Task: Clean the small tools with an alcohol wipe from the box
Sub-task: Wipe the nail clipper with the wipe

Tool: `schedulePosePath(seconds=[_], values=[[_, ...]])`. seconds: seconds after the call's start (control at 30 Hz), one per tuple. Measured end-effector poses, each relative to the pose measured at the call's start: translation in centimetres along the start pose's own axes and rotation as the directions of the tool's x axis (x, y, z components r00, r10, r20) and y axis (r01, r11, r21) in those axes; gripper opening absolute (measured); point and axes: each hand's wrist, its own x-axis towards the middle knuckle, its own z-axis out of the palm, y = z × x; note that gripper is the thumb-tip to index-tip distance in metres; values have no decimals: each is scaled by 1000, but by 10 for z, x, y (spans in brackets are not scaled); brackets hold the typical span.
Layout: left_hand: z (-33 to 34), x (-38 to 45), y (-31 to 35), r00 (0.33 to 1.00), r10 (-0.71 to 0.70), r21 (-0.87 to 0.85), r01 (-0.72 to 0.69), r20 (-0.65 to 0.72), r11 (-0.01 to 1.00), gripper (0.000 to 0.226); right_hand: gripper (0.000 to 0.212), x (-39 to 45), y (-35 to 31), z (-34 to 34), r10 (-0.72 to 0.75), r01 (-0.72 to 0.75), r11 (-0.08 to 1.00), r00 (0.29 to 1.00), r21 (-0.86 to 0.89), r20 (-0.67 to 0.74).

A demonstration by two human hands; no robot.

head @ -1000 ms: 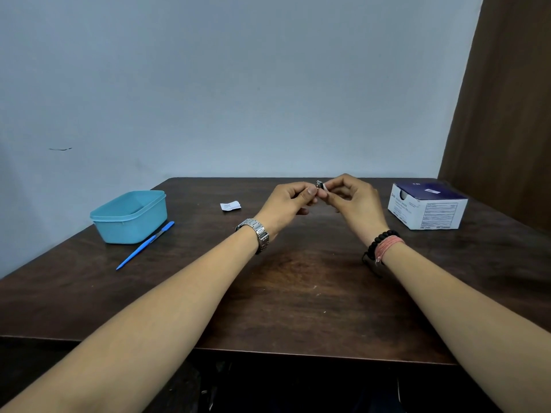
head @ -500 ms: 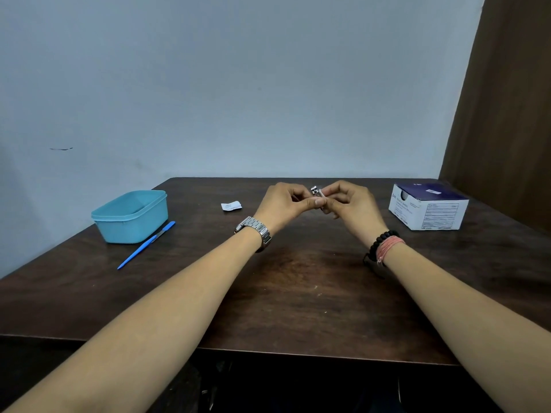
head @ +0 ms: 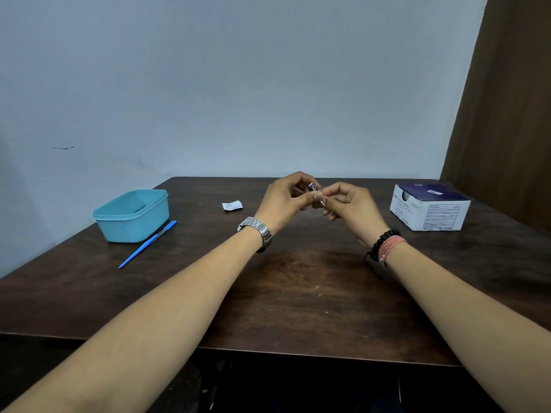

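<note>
Both hands meet above the middle of the dark wooden table (head: 298, 293). My left hand (head: 283, 201) pinches a small shiny metal tool (head: 313, 187), likely a nail clipper. My right hand (head: 348, 204) grips the same tool from the right with a small white wipe, mostly hidden between its fingers. The blue and white wipe box (head: 429, 208) stands at the right. A blue-handled tool (head: 149, 244) lies on the table at the left.
A teal plastic tub (head: 132, 216) stands at the left, just behind the blue-handled tool. A torn white wipe wrapper (head: 232, 205) lies behind the left hand. A blue-grey wall rises behind the table, and a brown panel stands at the right.
The hands have shifted slightly around the metal tool, the right fingers sliding along it. Everything on the table has stayed in place.
</note>
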Motion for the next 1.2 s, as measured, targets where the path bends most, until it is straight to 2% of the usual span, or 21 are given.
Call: schedulePosePath(seconds=[0.17, 0.4, 0.7, 0.9, 1.07, 1.2], values=[[-2, 3, -2, 996, -60, -104, 54, -65, 993, 10, 10, -1, 0, 0, -18, 18, 999, 1000, -32, -2], [-1, 3, -2, 990, -88, -115, 75, -109, 990, 9, 15, -1, 1, -1, -83, 78, 993, 995, -90, -58], [-2, 2, -3, 989, -61, -21, 58, -135, 998, 8, 14, -1, 1, 1, -26, 22, 998, 998, -61, -53], [-1, 2, -1, 993, 37, 148, -21, -109, 989, 12, 1, -3, -1, 3, 79, -78, 996, 996, 40, -28], [-3, 2, 2, 993, 101, 240, -85, -54, 967, 14, 8, -6, -3, 3, 129, -131, 989, 991, 62, 27], [-4, 1, 3, 995, 86, 236, -74, -43, 969, 16, 9, -7, -5, 3, 142, -144, 988, 989, 63, 38]])
